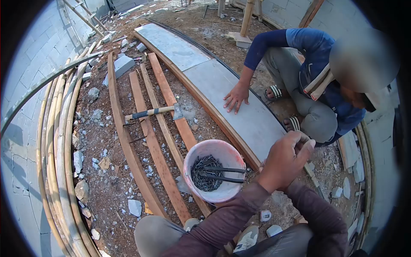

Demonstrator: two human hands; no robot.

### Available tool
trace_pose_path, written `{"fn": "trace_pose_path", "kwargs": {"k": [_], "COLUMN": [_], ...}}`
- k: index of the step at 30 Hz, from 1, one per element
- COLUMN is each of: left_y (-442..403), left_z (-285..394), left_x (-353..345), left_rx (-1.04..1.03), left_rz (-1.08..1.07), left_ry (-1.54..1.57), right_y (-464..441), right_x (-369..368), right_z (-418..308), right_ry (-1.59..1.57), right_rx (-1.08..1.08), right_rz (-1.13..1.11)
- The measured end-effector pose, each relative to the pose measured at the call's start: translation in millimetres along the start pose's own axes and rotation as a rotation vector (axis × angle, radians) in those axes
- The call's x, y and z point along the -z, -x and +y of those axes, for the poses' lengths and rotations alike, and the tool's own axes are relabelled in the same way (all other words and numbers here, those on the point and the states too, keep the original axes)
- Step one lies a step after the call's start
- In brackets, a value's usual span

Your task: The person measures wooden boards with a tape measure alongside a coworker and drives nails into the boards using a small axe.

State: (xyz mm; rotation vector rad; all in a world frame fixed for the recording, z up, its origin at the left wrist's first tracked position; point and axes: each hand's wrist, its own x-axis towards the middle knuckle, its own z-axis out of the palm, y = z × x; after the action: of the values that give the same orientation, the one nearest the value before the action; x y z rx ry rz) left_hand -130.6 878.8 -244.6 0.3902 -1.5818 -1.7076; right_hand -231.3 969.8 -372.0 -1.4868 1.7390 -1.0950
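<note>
Got left hand (289, 160) curled right of nail bucket (233, 155); can't tell if grasping anything. Can't read grip of right hand, hidden behind left. See grey panel (209, 81) beyond bucket, under co-worker's flat hand (237, 95).

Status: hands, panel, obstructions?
Left hand curled by the grey panel, contents unclear. Right hand hidden behind left. Co-worker's hand rests on panel, possible obstruction.

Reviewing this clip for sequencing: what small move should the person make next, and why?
Perhaps move the left hand to the bucket for nails: plenty lie loose inside, close by, and the co-worker's hand rests flat on the grey panel, seemingly steadying it.
</note>
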Motion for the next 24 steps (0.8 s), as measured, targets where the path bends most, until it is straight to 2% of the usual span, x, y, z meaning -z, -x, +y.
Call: {"fn": "trace_pose_path", "kwargs": {"k": [1, 2, 5, 8, 12, 15, 16, 18, 21, 22, 24], "left_y": [1, 6, 39, 86, 130, 141, 141, 138, 134, 134, 133], "left_z": [-21, -44, -91, -145, -179, -181, -180, -177, -184, -185, -189], "left_x": [-3, -8, -25, -43, -56, -60, -60, -60, -55, -56, -58], "left_rx": [-0.032, -0.069, 0.015, 0.13, 0.255, 0.327, 0.41, 0.574, 0.748, 0.749, 0.75], "left_rz": [-0.008, -0.022, -0.278, -0.511, -0.631, -0.606, -0.593, -0.554, -0.489, -0.455, -0.385], "left_ry": [-0.11, -0.214, -0.54, -0.717, -0.824, -0.762, -0.749, -0.723, -0.262, -0.222, -0.139], "right_y": [12, 16, 66, 124, 176, 190, 190, 188, 180, 176, 170], "right_x": [19, 43, 77, 68, 31, 2, -4, -20, -35, -38, -43], "right_z": [1, -11, 13, 59, 102, 123, 129, 136, 136, 137, 140], "right_ry": [-0.032, 0.181, 0.067, -0.088, -0.22, -0.413, -0.375, -0.694, -1.272, -1.481, -1.645], "right_rx": [0.009, 0.096, -0.229, -0.407, -0.408, -0.514, -0.466, -0.572, -0.747, -0.804, -0.804], "right_rz": [0.049, 0.008, -0.033, 0.037, 0.144, 0.181, 0.184, 0.232, 0.339, 0.377, 0.374]}}
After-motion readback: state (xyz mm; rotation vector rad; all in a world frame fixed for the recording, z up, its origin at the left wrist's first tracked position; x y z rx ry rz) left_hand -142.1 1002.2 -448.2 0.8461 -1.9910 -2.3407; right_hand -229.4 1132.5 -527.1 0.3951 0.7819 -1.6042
